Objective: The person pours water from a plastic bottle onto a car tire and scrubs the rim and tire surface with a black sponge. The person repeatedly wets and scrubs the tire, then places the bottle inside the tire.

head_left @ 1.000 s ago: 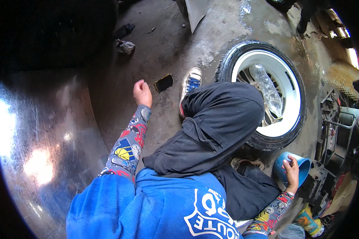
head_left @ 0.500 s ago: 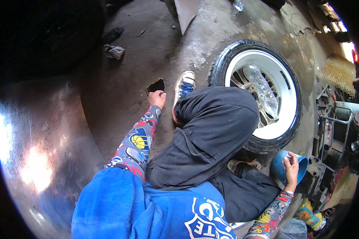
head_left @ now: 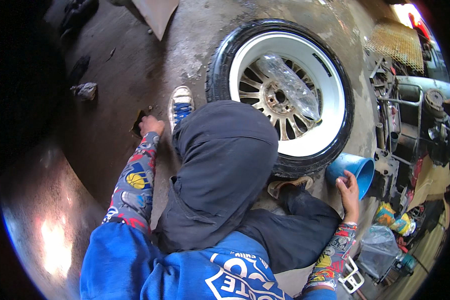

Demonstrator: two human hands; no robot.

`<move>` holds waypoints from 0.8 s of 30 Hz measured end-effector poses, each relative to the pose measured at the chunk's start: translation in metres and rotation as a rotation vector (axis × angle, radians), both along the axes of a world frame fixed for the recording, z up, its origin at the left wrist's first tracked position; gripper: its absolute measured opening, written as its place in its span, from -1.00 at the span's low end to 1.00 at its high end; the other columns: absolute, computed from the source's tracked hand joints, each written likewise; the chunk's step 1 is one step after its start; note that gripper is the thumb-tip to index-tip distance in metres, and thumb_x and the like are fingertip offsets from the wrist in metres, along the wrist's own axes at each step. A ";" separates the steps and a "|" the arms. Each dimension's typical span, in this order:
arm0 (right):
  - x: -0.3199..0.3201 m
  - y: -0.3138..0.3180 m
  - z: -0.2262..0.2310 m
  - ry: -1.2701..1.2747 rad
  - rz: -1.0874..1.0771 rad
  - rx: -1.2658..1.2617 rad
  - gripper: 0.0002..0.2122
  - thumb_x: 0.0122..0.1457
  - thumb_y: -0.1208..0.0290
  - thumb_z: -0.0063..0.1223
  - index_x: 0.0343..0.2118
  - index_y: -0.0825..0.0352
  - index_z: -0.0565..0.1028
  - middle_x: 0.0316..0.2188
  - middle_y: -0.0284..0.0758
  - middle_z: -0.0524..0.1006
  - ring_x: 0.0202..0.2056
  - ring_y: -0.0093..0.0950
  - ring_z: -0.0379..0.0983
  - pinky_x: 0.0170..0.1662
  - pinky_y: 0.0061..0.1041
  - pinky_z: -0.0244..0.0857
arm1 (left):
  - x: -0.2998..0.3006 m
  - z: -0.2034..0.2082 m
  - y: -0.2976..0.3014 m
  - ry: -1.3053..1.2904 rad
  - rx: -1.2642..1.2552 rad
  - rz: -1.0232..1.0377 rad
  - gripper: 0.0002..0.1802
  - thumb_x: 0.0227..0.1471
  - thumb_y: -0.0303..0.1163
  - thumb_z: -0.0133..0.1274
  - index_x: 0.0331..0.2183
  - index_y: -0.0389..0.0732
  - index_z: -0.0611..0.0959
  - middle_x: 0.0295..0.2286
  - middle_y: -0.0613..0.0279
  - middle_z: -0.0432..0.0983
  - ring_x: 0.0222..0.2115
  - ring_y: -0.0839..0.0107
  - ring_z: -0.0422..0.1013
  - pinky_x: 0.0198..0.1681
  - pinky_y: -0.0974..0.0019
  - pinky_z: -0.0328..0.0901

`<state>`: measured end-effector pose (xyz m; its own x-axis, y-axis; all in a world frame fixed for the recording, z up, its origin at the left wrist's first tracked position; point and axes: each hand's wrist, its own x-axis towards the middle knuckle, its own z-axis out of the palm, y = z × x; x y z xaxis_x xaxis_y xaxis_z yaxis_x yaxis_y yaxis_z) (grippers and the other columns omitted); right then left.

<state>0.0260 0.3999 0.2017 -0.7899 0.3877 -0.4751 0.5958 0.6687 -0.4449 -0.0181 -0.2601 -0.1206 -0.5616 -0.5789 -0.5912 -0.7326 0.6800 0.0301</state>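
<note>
My left hand reaches down to the floor beside my left shoe. Its fingers are closed at the edge of a thin, dark, flat piece with a yellowish border; the fingertips are partly hidden. On the other side, my right hand is raised in front of a blue bucket lying on its side. Its fingers are loosely bent and apart, and nothing shows in them. Between the hands, beyond my bent knee, a tyre on a pale alloy wheel lies flat. A clear plastic bottle rests inside the rim.
A curved shiny metal panel stands close at the left. Metal parts and a tubular frame crowd the right side, below a mesh sheet. A crumpled wad lies on the floor at the far left. Plastic bags sit near my right forearm.
The whole view has shifted, so the wheel, bucket and both hands appear further left. My left hand stays at the dark piece. My right hand stays by the bucket with its fingers slightly changed.
</note>
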 end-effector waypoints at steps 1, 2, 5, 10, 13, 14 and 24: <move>-0.004 -0.002 -0.002 0.011 0.010 0.012 -0.53 0.19 0.38 0.26 0.14 0.38 0.43 -0.14 -0.26 0.57 -0.13 -0.49 0.48 -0.01 -0.48 0.38 | 0.004 -0.004 -0.008 0.072 -0.054 0.006 -0.47 -0.04 -0.19 0.08 -0.06 -0.31 0.68 0.06 -0.09 0.48 0.08 -0.15 0.39 0.16 -0.06 0.34; -0.007 -0.003 -0.001 0.053 0.074 0.019 -0.52 0.19 0.38 0.27 0.15 0.39 0.43 -0.13 -0.24 0.57 -0.09 -0.46 0.48 0.03 -0.46 0.38 | 0.008 -0.006 -0.018 0.157 -0.106 0.003 -0.52 -0.05 -0.19 0.08 -0.15 -0.32 0.71 -0.07 -0.12 0.55 -0.02 -0.15 0.47 0.10 -0.07 0.37; -0.021 -0.011 0.000 0.132 0.127 -0.038 -0.48 0.17 0.35 0.30 0.16 0.39 0.42 -0.12 -0.20 0.58 -0.09 -0.39 0.53 0.04 -0.42 0.41 | 0.010 0.000 -0.052 0.552 -0.118 0.108 -0.58 -0.10 -0.17 0.12 -0.37 -0.37 0.75 -0.37 -0.20 0.66 -0.30 -0.14 0.59 -0.07 -0.04 0.45; -0.045 -0.034 0.017 0.145 0.170 0.055 -0.45 0.11 0.26 0.33 0.14 0.36 0.45 -0.12 -0.12 0.60 -0.20 -0.38 0.57 -0.06 -0.39 0.45 | -0.056 0.092 -0.099 0.862 0.470 0.435 -0.68 0.10 -0.36 0.19 -0.14 -0.35 0.70 -0.46 0.35 0.58 -0.48 0.59 0.42 -0.41 0.44 0.32; -0.046 -0.044 0.030 0.208 0.192 -0.031 -0.43 0.10 0.24 0.34 0.15 0.34 0.44 -0.12 -0.12 0.59 -0.22 -0.38 0.56 -0.06 -0.37 0.45 | -0.112 0.189 -0.075 1.038 0.546 0.292 -0.67 0.15 -0.34 0.20 -0.08 -0.30 0.70 -0.38 0.37 0.60 -0.42 0.63 0.45 -0.40 0.53 0.28; -0.043 -0.044 0.035 0.236 0.193 -0.078 -0.42 0.09 0.23 0.35 0.15 0.34 0.44 -0.12 -0.12 0.59 -0.22 -0.38 0.56 -0.06 -0.36 0.45 | -0.127 0.223 -0.057 1.079 0.582 0.218 -0.67 0.16 -0.31 0.20 -0.08 -0.28 0.70 -0.36 0.36 0.61 -0.39 0.61 0.46 -0.36 0.51 0.30; 0.020 -0.021 0.076 0.295 0.087 -0.084 -0.41 0.08 0.21 0.36 0.15 0.35 0.43 -0.10 -0.08 0.60 -0.11 -0.27 0.58 -0.02 -0.33 0.44 | -0.155 0.411 0.189 0.861 0.981 -0.387 -0.50 0.23 -0.09 0.15 0.03 -0.26 0.66 -0.11 0.23 0.63 -0.12 0.45 0.50 0.01 0.34 0.29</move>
